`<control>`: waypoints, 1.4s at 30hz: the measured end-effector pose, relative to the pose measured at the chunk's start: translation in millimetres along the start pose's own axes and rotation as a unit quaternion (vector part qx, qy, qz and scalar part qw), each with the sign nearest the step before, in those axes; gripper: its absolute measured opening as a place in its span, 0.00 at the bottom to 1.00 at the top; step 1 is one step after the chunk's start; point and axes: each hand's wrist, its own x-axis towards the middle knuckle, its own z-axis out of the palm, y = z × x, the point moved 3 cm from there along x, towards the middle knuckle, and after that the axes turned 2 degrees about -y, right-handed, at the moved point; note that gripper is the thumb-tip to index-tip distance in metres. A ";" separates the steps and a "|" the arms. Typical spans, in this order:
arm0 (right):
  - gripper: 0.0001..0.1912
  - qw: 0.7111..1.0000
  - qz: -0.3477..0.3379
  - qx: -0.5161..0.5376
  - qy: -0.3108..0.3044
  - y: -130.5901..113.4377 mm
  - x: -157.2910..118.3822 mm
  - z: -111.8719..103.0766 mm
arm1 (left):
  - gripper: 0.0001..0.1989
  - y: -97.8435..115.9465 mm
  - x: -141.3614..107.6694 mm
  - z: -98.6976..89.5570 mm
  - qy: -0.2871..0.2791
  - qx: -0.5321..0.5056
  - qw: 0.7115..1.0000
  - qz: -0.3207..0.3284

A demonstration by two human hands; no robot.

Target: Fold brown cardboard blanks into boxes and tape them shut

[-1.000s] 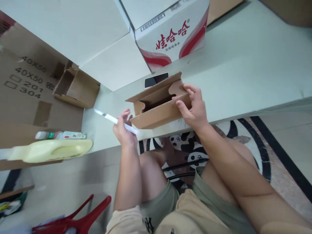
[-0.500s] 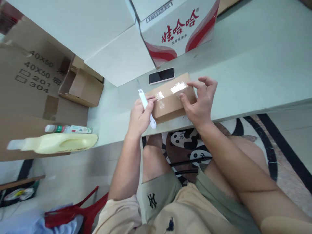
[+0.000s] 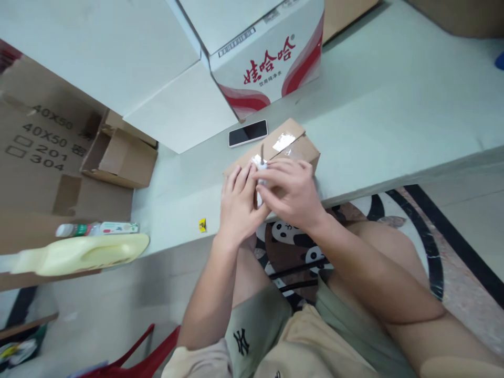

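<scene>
A small brown cardboard box (image 3: pixel 289 131) with strips of clear tape lies at an angle on the table. My left hand (image 3: pixel 240 205) rests on its left end, fingers stretched out along the cardboard and thumb pointing toward my other hand. My right hand (image 3: pixel 293 191) is closed around a white utility knife (image 3: pixel 262 166), over the near side of the box. The thin blade points up and away from me, close to a taped spot. Most of the knife's handle is hidden by my fingers.
A phone (image 3: pixel 248 133) lies beyond the box, before a white and red carton (image 3: pixel 271 68). At left are an open cardboard box (image 3: pixel 126 157), a yellow jug (image 3: pixel 90 255) and a small bottle (image 3: pixel 98 228). A little yellow packet (image 3: pixel 202 225) sits near the table edge.
The utility knife has passed from my left hand to my right. My left hand now lies flat on the box, and my right hand has moved left. The yellow packet has come into view.
</scene>
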 end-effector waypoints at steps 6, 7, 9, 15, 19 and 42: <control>0.18 0.957 0.009 0.214 0.195 69.3 10.1 -35.4 | 0.50 -39.6 -3.9 -11.8 -0.021 -0.053 0.998 -0.015; 0.18 0.954 0.022 0.213 0.208 85.5 10.3 -34.7 | 0.47 -50.0 -8.5 -11.9 -0.007 -0.077 0.997 -0.018; 0.16 0.952 0.061 0.194 0.231 114.1 8.0 -27.1 | 0.45 -72.4 -21.2 -9.3 0.032 -0.137 0.989 -0.039; 0.11 0.937 0.191 0.239 0.170 128.7 -9.1 20.4 | 0.44 -116.7 -59.3 26.1 0.211 -0.459 0.845 -0.175; 0.15 0.965 0.166 0.201 -0.011 97.8 -15.4 38.5 | 0.33 -104.7 -62.4 65.3 0.223 -0.610 0.709 -0.275; 0.12 0.985 -0.020 0.164 0.052 44.6 -8.7 -6.3 | 0.09 0.5 -48.0 94.7 0.070 -0.781 0.531 -0.321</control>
